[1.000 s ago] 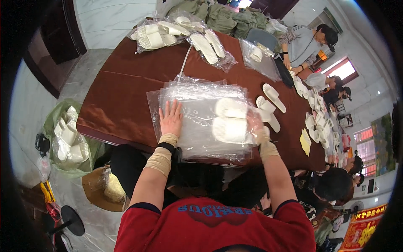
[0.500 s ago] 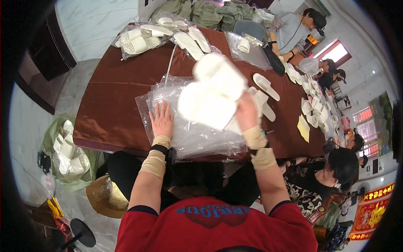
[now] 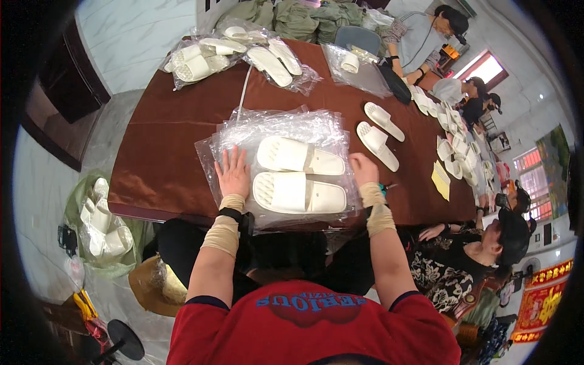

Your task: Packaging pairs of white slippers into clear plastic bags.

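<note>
Two white slippers, a far one [image 3: 283, 154] and a near one [image 3: 280, 193], lie side by side on a stack of clear plastic bags [image 3: 286, 125]. Their toe openings point left and their heels right. My left hand [image 3: 233, 173] rests flat on the bags, fingers spread, just left of the slippers. At the stack's right edge, by the slippers' heels, my right hand [image 3: 364, 168] has its fingers curled closed. Whether it pinches a bag edge is hidden. Another pair of white slippers [image 3: 377, 145] lies on the brown tablecloth [image 3: 164, 158] to the right.
Bagged white slippers [image 3: 198, 61] lie at the far left of the table, with another bag [image 3: 356, 67] at the far middle. A yellow paper [image 3: 440, 180] and many slippers [image 3: 459, 155] are at the right. Co-workers [image 3: 471, 255] sit nearby. A green sack [image 3: 103, 225] of slippers stands at left.
The slipper pair, lifted in my right hand before, now lies on the bags. That hand has let go and drawn back to the stack's right edge. My left hand stays put.
</note>
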Available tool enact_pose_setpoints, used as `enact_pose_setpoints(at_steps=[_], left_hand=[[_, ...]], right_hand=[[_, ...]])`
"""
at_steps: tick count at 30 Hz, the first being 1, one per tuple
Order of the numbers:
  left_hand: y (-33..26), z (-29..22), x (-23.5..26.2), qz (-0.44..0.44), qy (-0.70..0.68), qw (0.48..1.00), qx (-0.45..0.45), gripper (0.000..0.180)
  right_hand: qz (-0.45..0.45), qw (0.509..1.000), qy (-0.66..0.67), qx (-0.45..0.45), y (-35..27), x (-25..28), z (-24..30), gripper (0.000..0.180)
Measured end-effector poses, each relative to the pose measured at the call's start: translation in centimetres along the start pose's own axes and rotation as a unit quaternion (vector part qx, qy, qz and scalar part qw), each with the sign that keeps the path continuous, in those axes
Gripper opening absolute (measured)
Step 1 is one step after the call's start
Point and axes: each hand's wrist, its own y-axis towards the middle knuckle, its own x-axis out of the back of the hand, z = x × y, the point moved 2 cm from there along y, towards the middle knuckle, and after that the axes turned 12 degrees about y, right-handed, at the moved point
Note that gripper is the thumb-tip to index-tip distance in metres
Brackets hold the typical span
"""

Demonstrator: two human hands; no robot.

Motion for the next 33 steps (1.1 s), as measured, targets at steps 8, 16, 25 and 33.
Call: enact_pose_setpoints(at_steps=[8,16,25,33], left_hand=[[2.6,1.7,-1.5,0.095,-0.154,0.984,-0.003,0.047],[-0.9,-4.6,7.2,-0.083,-0.238,0.953,-0.17,0.016],[-5.7,-14.3,2.6,-0.053,-0.101,0.967,-0.226,0.021],[-6.1,-14.2,0.7,-0.063,-0.137,0.966,-0.212,0.013]], right_hand=[[0.118,0.917,-0.234,-0.302,-3.4,3.1,-7.8,0.037],[0.045,0.945,-0.192,-0.262,-6.0,1.3,-8.2,0.024],[0.014,0.923,-0.23,-0.31,-7.2,0.1,-9.0,0.031],[-0.049,0.962,-0.023,-0.268,-8.3,1.4,-10.0,0.044]])
